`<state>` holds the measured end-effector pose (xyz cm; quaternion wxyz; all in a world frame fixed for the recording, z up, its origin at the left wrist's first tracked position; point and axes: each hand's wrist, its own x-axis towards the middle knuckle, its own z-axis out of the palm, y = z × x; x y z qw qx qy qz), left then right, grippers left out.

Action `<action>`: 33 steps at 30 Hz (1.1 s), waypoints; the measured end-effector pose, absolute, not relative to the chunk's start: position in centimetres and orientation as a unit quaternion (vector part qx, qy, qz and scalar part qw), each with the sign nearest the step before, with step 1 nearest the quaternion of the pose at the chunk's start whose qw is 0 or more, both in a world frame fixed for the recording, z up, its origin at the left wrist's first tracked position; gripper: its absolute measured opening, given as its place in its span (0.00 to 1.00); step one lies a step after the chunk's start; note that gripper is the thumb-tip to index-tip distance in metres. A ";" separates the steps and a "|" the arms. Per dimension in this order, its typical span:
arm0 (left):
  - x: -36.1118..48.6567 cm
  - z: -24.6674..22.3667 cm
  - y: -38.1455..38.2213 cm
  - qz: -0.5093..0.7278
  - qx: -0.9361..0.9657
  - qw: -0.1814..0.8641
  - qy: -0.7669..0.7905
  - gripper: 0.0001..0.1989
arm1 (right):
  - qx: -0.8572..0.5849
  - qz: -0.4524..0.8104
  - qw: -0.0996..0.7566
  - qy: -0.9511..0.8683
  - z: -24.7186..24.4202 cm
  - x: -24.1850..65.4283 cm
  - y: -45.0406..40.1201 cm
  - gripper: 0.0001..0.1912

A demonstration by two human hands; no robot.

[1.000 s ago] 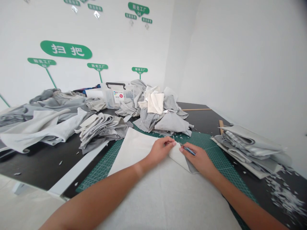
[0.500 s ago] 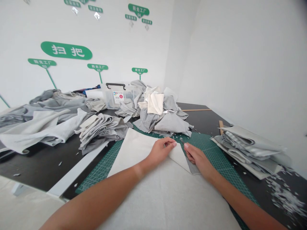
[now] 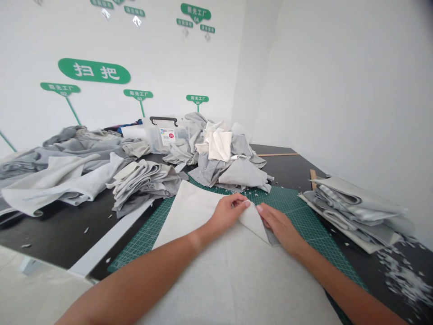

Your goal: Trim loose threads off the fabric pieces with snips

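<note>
A large off-white cloth (image 3: pixel 203 266) lies over the green cutting mat (image 3: pixel 297 212) and reaches toward me, with its far right corner folded over. My left hand (image 3: pixel 232 210) pinches the folded edge between thumb and fingers. Just to the right, my right hand (image 3: pixel 274 223) is closed at the same fold, its fingertips close to those of the left. A grey patch of fabric shows beneath the right hand. The small metal tool seen earlier in the right hand is hidden now.
Behind the mat is a heap of grey and cream cloths (image 3: pixel 219 149) beside a clear plastic box (image 3: pixel 154 135). Folded cloths (image 3: pixel 135 180) lie left, a cloth stack (image 3: pixel 352 207) right, with white scraps (image 3: pixel 406 275) near it. A wooden strip (image 3: pixel 313 178) lies behind that stack.
My right hand has moved slightly left, its fingertips now closer to my left hand, and the metal tool tip no longer shows. The left hand keeps its pinch.
</note>
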<state>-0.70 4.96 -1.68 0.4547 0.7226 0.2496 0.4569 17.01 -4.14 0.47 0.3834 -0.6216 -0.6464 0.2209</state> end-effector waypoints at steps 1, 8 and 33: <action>-0.7 -1.7 5.0 0.456 0.721 0.457 0.252 0.14 | -0.618 0.226 0.380 -0.649 0.4 17.1 -4.1 0.22; -0.6 -2.0 5.0 0.444 0.720 0.469 0.252 0.15 | -0.622 0.213 0.351 -0.667 0.5 17.1 -4.2 0.22; -0.4 -1.9 5.0 0.428 0.684 0.542 0.233 0.17 | -0.616 0.203 0.364 -0.668 -0.2 16.8 -4.4 0.21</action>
